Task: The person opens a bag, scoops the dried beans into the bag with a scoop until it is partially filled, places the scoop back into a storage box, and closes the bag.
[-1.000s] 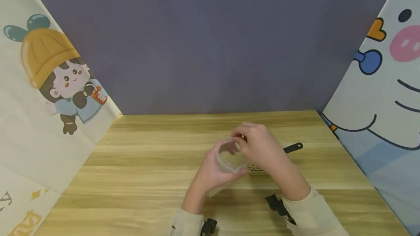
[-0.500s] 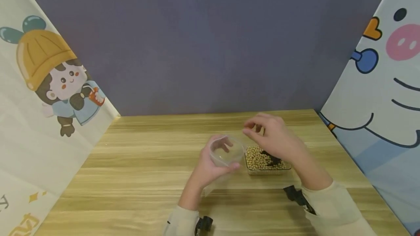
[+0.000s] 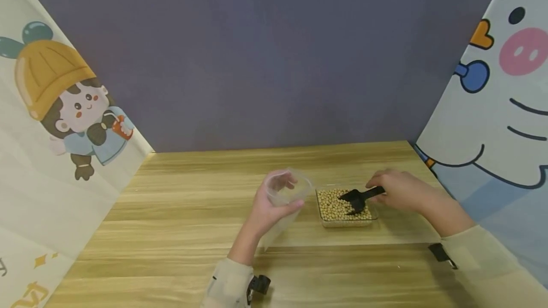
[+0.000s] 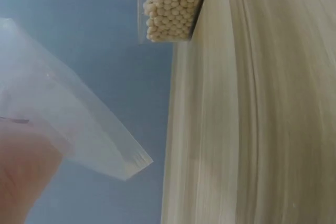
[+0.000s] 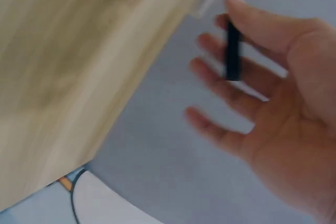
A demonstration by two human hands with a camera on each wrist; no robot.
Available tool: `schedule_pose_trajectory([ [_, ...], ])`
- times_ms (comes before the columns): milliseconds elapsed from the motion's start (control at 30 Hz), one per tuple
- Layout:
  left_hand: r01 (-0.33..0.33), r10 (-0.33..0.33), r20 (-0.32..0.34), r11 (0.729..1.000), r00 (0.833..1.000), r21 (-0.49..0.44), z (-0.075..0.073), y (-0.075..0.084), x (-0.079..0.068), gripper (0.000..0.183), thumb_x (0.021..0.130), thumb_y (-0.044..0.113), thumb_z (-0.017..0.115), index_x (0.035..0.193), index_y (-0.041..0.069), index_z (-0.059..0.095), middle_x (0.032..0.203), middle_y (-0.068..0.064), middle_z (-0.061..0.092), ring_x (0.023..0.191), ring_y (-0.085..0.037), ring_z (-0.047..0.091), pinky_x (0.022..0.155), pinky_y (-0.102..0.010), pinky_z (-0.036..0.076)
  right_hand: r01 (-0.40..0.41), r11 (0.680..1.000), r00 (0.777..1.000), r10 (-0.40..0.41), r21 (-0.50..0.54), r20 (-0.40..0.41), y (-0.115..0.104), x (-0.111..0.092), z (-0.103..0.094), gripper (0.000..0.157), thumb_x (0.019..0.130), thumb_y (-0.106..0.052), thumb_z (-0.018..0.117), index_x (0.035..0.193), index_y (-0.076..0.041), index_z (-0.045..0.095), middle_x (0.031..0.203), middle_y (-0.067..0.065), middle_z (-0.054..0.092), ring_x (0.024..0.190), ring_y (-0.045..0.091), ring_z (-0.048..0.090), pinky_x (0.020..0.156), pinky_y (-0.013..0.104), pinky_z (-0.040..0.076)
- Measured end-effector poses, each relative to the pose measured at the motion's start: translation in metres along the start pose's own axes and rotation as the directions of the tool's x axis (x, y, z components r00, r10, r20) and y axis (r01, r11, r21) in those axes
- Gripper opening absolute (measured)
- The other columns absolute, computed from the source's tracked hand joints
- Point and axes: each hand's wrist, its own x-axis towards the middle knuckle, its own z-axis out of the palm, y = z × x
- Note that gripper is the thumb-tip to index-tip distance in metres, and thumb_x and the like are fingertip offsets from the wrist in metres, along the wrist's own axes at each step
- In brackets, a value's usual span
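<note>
Here, well in from the left edge of the worktop [image 3: 192, 213], a left hand [image 3: 266, 209] curls its fingers round a clear bag [image 4: 84, 114] near a container [image 3: 347, 224] of beans [image 3: 330, 203] bearing a black scoop [image 3: 354, 199], its handle between thumb and spread fingers of a right hand [image 3: 404, 190], farther right than half a second ago.

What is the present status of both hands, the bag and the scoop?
Left hand holds clear open bag. Right hand open at handle of black scoop, grip not closed. Scoop rests in beans. No obstruction seen.
</note>
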Motion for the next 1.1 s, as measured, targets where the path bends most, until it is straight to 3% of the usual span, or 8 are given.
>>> schedule_pose_trajectory([
  [167, -0.003, 0.003, 0.006, 1.000, 1.000, 0.000, 0.000, -0.001, 0.003, 0.072, 0.079, -0.001, 0.086, 0.142, -0.007, 0.051, 0.131, -0.031, 0.064, 0.119, -0.033, 0.063, 0.118, -0.065, 0.045, 0.096, 0.995, 0.990, -0.098, -0.027, -0.098, 0.007, -0.003, 0.001, 0.025, 0.089, -0.012, 0.084, 0.113, -0.006, 0.080, 0.107, 0.008, 0.077, 0.094, 0.030, 0.075, 0.078, 0.044, 0.065],
  [400, -0.005, 0.004, 0.031, 1.000, 1.000, 0.028, -0.002, -0.001, 0.007, 0.073, 0.080, -0.001, 0.085, 0.145, 0.000, 0.053, 0.131, -0.028, 0.065, 0.118, -0.023, 0.063, 0.116, -0.060, 0.050, 0.150, 0.968, 0.973, -0.181, -0.202, -0.146, 0.005, -0.010, -0.027, 0.016, 0.084, -0.009, 0.088, 0.099, -0.010, 0.081, 0.089, -0.002, 0.071, 0.074, 0.014, 0.067, 0.059, 0.031, 0.058],
  [467, -0.005, 0.004, 0.033, 0.999, 0.999, 0.038, -0.003, 0.000, 0.009, 0.073, 0.080, -0.002, 0.085, 0.144, 0.000, 0.052, 0.131, -0.028, 0.065, 0.118, -0.024, 0.063, 0.114, -0.056, 0.052, 0.146, 0.957, 0.968, -0.190, -0.252, -0.163, 0.005, -0.013, -0.035, 0.016, 0.082, -0.011, 0.090, 0.095, -0.013, 0.081, 0.085, -0.004, 0.070, 0.071, 0.012, 0.065, 0.057, 0.031, 0.056],
  [567, -0.012, 0.011, 0.031, 0.999, 0.999, 0.038, -0.005, -0.001, 0.011, 0.073, 0.079, -0.003, 0.084, 0.145, -0.001, 0.051, 0.131, -0.028, 0.064, 0.119, -0.036, 0.062, 0.112, -0.048, 0.054, 0.132, 0.948, 0.963, -0.191, -0.290, -0.188, 0.005, -0.017, -0.041, 0.017, 0.080, -0.012, 0.091, 0.092, -0.014, 0.080, 0.082, -0.005, 0.068, 0.068, 0.011, 0.063, 0.056, 0.032, 0.054],
  [767, -0.038, 0.037, 0.027, 0.999, 0.999, 0.022, -0.006, -0.007, 0.013, 0.075, 0.079, -0.004, 0.083, 0.146, -0.002, 0.050, 0.131, -0.030, 0.063, 0.119, -0.053, 0.058, 0.113, -0.044, 0.054, 0.139, 0.968, 0.964, -0.180, -0.210, -0.194, 0.012, -0.019, -0.027, 0.017, 0.082, -0.011, 0.089, 0.097, -0.009, 0.082, 0.087, -0.001, 0.072, 0.070, 0.012, 0.066, 0.055, 0.028, 0.053],
  [933, -0.036, 0.036, 0.032, 0.999, 0.999, 0.007, -0.006, -0.011, 0.013, 0.075, 0.080, -0.002, 0.084, 0.146, -0.004, 0.049, 0.131, -0.031, 0.063, 0.121, -0.057, 0.056, 0.116, -0.054, 0.051, 0.129, 0.987, 0.959, -0.148, -0.096, -0.241, 0.026, -0.022, -0.006, 0.020, 0.083, -0.008, 0.088, 0.101, -0.004, 0.082, 0.093, 0.005, 0.077, 0.075, 0.019, 0.073, 0.057, 0.028, 0.058],
  [1033, -0.035, 0.035, 0.032, 0.999, 0.999, 0.001, -0.006, -0.013, 0.012, 0.074, 0.080, -0.001, 0.085, 0.145, -0.005, 0.050, 0.130, -0.031, 0.063, 0.121, -0.056, 0.056, 0.116, -0.063, 0.048, 0.128, 0.987, 0.952, -0.149, -0.092, -0.267, 0.031, -0.023, 0.003, 0.021, 0.082, -0.010, 0.089, 0.101, -0.005, 0.083, 0.093, 0.005, 0.079, 0.076, 0.021, 0.075, 0.059, 0.030, 0.061],
  [1100, -0.034, 0.033, 0.033, 0.999, 0.999, 0.009, -0.006, -0.014, 0.013, 0.073, 0.080, -0.001, 0.085, 0.145, -0.004, 0.051, 0.130, -0.031, 0.063, 0.121, -0.055, 0.057, 0.117, -0.063, 0.047, 0.130, 0.987, 0.950, -0.153, -0.097, -0.272, 0.031, -0.022, 0.006, 0.022, 0.082, -0.012, 0.089, 0.102, -0.006, 0.084, 0.093, 0.003, 0.079, 0.077, 0.020, 0.075, 0.061, 0.031, 0.062],
])
